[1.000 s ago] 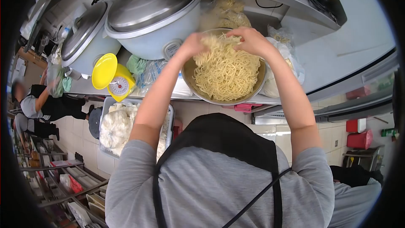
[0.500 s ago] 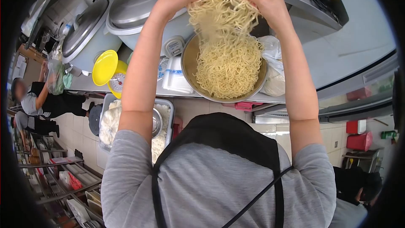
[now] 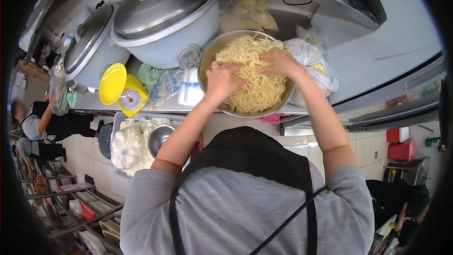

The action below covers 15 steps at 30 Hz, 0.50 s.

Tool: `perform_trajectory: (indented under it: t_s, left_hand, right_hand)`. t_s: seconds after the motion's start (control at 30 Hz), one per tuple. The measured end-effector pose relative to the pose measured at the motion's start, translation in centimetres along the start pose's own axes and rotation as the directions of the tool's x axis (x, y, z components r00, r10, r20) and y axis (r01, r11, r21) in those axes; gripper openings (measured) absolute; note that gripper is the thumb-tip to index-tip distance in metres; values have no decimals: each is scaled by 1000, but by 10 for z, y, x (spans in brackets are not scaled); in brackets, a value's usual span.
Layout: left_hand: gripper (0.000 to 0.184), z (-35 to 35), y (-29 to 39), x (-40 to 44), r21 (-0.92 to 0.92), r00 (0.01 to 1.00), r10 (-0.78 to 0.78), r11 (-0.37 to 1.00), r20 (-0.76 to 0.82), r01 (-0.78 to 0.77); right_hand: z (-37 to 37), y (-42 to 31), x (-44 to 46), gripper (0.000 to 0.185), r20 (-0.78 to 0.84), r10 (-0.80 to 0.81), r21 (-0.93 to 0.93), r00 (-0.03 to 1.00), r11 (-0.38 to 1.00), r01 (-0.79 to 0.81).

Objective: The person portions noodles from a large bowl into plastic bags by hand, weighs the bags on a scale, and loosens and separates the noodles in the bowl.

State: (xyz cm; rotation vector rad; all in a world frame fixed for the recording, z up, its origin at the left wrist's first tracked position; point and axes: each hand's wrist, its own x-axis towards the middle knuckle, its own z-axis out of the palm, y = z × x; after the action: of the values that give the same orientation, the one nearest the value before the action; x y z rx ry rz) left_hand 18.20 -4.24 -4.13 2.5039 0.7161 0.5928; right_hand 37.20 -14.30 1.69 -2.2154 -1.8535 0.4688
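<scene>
A heap of pale yellow noodles point(image 3: 257, 95) fills a large round metal bowl point(image 3: 205, 66) on the counter. My left hand point(image 3: 223, 81) lies against the left side of the heap, fingers spread and touching the strands. On the upper right of the heap rests my right hand point(image 3: 279, 64), its fingers apart and their tips partly among the noodles. Neither hand lifts any strands. White plastic bags point(image 3: 317, 68) sit just right of the bowl, and white foam boxes point(image 3: 190, 89) stand at its left.
Two big lidded cookers, one large point(image 3: 165, 33) and one farther left point(image 3: 94, 47), line the counter. Beside them is a yellow dial scale point(image 3: 132, 97). Below the counter stands a tub of white rice point(image 3: 141, 163) with a metal bowl point(image 3: 159, 138). Other people point(image 3: 61, 123) are at the left and lower right.
Both hands have come down from above the bowl to the heap. The noodles they held up and apart are now let go into the bowl.
</scene>
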Motion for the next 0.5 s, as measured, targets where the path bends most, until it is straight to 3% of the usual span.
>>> perform_trajectory:
  t_s: [0.07, 0.1, 0.17, 0.2, 0.27, 0.33, 0.4, 0.43, 0.5]
  left_hand:
    - [52, 10, 20, -6, 197, 989, -86, 979, 118, 61]
    - [52, 18, 14, -3, 194, 989, -86, 979, 117, 62]
    - [58, 37, -7, 14, 367, 933, -291, 909, 212, 200]
    - [58, 32, -11, 22, 370, 933, -290, 908, 212, 198]
    - [53, 14, -23, 39, 255, 920, -305, 936, 246, 243]
    - [42, -15, -36, 52, -55, 977, -181, 981, 115, 188]
    - [31, -53, -31, 61, -532, 985, -125, 830, 121, 170]
    - [31, -71, -24, 65, -531, 984, -128, 829, 123, 174]
    - [32, -96, -16, 71, -693, 963, -132, 672, 236, 262]
  right_hand:
    - [59, 10, 3, 43, -255, 122, -120, 959, 980, -156]
    - [67, 14, 6, 43, -254, 122, -123, 959, 980, -157]
    - [73, 18, 17, 51, -292, 68, -23, 954, 997, -78]
    - [66, 16, 29, 52, -208, 180, -27, 961, 981, -190]
    - [28, 14, 35, 50, -245, 122, 64, 962, 992, -110]
    - [-23, -8, 25, 45, -333, 62, 128, 941, 992, -20]
    - [-77, -36, 13, 39, -387, 57, 150, 920, 989, 2]
    - [-99, -45, 10, 39, -394, 57, 192, 917, 981, 22]
    - [-132, -69, 7, 38, -392, 78, 153, 917, 988, -19]
